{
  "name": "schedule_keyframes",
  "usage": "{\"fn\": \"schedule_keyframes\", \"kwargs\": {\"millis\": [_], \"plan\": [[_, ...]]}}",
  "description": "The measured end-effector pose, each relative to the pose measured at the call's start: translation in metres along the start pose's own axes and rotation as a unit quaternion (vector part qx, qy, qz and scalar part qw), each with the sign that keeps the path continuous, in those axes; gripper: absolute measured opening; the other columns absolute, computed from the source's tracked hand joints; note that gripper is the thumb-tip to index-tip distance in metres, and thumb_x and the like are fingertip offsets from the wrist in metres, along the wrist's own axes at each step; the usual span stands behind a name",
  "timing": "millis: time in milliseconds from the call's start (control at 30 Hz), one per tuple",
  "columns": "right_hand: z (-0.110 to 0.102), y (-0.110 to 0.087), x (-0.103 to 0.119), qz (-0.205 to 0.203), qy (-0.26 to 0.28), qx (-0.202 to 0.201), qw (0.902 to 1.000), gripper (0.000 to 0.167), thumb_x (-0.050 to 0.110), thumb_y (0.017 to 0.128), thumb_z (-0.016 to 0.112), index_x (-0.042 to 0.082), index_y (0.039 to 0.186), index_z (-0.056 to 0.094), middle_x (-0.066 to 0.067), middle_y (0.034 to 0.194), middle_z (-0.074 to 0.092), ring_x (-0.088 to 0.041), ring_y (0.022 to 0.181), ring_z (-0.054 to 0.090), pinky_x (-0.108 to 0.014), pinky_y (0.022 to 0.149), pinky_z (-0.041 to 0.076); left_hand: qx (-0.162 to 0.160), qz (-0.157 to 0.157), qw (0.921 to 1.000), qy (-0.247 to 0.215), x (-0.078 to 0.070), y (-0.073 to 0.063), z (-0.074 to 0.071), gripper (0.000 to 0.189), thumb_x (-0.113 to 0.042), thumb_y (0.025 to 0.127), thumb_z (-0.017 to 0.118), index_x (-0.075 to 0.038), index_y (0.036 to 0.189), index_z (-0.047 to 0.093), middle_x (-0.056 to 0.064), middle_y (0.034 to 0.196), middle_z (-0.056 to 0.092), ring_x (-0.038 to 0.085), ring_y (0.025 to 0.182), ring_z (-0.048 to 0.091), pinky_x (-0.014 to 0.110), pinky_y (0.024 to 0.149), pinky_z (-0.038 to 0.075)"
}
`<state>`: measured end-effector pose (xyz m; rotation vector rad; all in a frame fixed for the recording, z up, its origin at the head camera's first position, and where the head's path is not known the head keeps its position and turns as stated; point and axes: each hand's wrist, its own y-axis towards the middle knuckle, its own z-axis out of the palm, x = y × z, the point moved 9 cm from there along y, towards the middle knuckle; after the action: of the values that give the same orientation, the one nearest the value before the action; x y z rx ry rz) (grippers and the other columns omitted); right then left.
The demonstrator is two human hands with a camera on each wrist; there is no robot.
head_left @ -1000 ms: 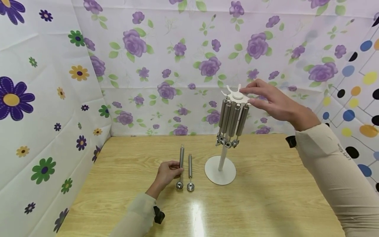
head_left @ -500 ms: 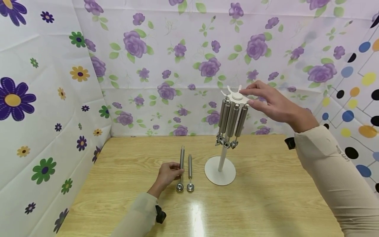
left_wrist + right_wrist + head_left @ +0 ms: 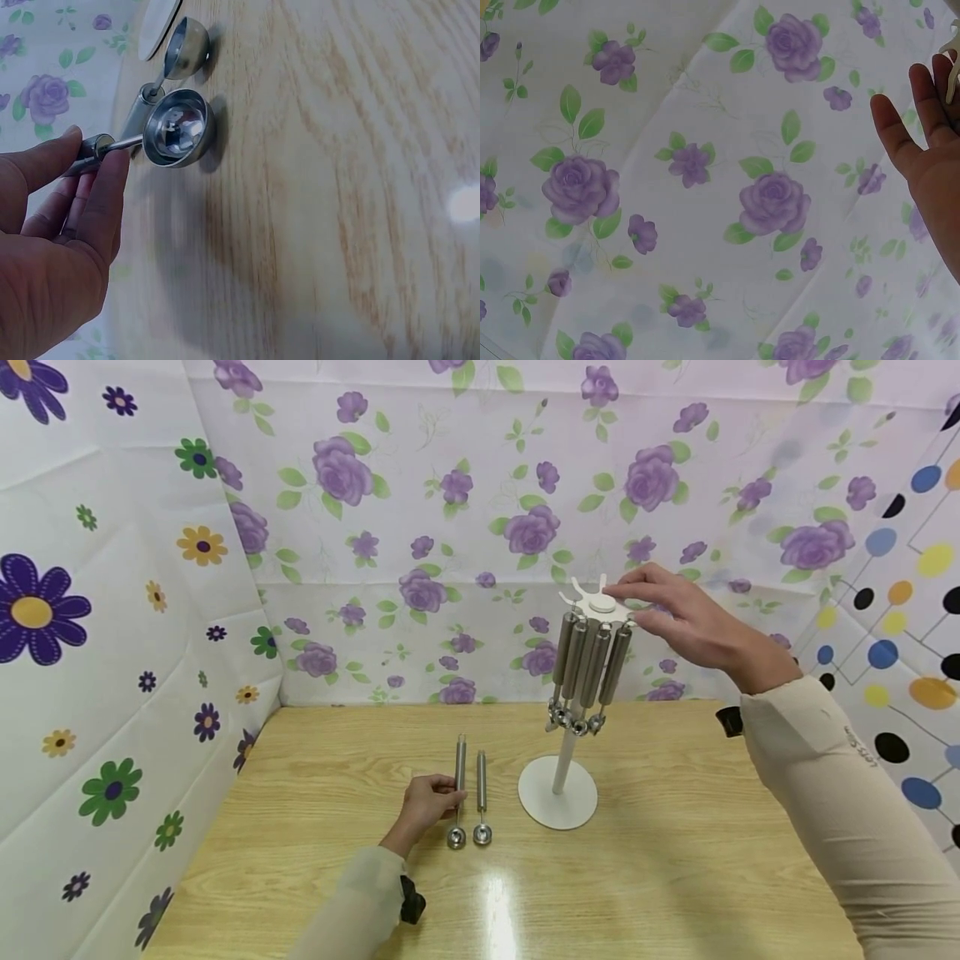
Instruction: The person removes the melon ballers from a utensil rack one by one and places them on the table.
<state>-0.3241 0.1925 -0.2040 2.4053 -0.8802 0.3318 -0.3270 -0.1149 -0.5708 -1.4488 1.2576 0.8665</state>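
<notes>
My left hand (image 3: 427,802) pinches the handle of a steel scoop (image 3: 460,768) between thumb and fingers. Its deep round bowl (image 3: 178,129) faces up past the fingertips in the left wrist view. A second scoop (image 3: 482,785) lies parallel on the table, just right of it. Further right stands a white rack (image 3: 558,791) with a round base, a thin post and curved hooks on top. Several steel scoops (image 3: 588,664) hang from its near hooks, bowls down. My right hand (image 3: 690,618) touches the rack's top from the right, fingers extended and thumb lower beside a hook.
The wooden table (image 3: 300,860) reaches back to a floral cloth (image 3: 420,527). Patterned cloths also rise at the left and right sides. Light glares off the table (image 3: 498,914) near the front.
My left hand has slid slightly toward the front with the scoop, its bowl moving a little nearer. The right hand stays at the rack's top, with barely any shift.
</notes>
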Motion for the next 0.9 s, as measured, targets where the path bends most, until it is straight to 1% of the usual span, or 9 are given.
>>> {"fn": "schedule_keyframes", "kwargs": {"millis": [167,300,400,567,767,900], "plan": [[-0.0012,-0.0011,-0.0001,-0.008,0.009,-0.01,0.9999,0.046,0.022,0.108,0.038,-0.005,0.143,0.05,-0.024,0.136,0.046,-0.044,0.122,0.043,-0.064,0.09,0.034,-0.006,-0.012,0.9999,0.002,0.0029,0.0041,0.0012,0.025,-0.006,0.089,0.076,0.005,0.111,0.07,0.011,0.092,0.07,0.018,0.078,0.07,0.034,0.069,0.061],[-0.0008,-0.0011,0.0011,-0.014,0.009,-0.012,0.9998,0.047,0.025,0.108,0.038,-0.004,0.143,0.05,-0.023,0.138,0.046,-0.043,0.124,0.042,-0.064,0.093,0.033,-0.014,-0.024,0.9996,0.008,0.0053,0.0063,0.0002,0.023,-0.007,0.09,0.076,0.005,0.108,0.071,0.01,0.09,0.071,0.021,0.077,0.071,0.035,0.068,0.061],[-0.0002,-0.0005,0.0019,-0.017,0.013,-0.012,0.9997,0.047,0.026,0.108,0.039,-0.004,0.143,0.05,-0.023,0.138,0.046,-0.042,0.125,0.042,-0.064,0.094,0.033,-0.018,-0.035,0.9991,0.017,0.0082,0.0071,-0.0012,0.02,-0.008,0.09,0.076,0.004,0.107,0.072,0.009,0.088,0.072,0.019,0.075,0.07,0.034,0.067,0.061],[0.0001,-0.0005,0.0007,-0.013,0.017,-0.013,0.9997,0.047,0.025,0.108,0.038,-0.005,0.142,0.05,-0.023,0.137,0.045,-0.043,0.125,0.042,-0.064,0.093,0.032,-0.023,-0.043,0.9983,0.033,0.0103,0.0087,-0.0034,0.02,-0.007,0.09,0.076,0.005,0.105,0.073,0.009,0.087,0.072,0.015,0.071,0.068,0.031,0.065,0.06],[0.0003,-0.0013,0.0006,-0.011,0.02,-0.013,0.9997,0.047,0.026,0.108,0.039,-0.004,0.143,0.051,-0.023,0.138,0.045,-0.043,0.127,0.041,-0.065,0.096,0.031,-0.034,-0.054,0.9969,0.046,0.0105,0.01,-0.0059,0.017,-0.004,0.088,0.077,0.007,0.101,0.072,0.011,0.086,0.071,0.015,0.068,0.068,0.03,0.063,0.06],[0.0007,-0.0014,-0.0012,-0.008,0.021,-0.014,0.9996,0.047,0.025,0.108,0.038,-0.004,0.143,0.05,-0.023,0.139,0.045,-0.044,0.127,0.04,-0.066,0.095,0.031,-0.043,-0.058,0.9956,0.06,0.0103,0.0105,-0.0066,0.015,-0.004,0.088,0.077,0.006,0.098,0.073,0.011,0.082,0.07,0.015,0.066,0.066,0.028,0.059,0.059]]}}
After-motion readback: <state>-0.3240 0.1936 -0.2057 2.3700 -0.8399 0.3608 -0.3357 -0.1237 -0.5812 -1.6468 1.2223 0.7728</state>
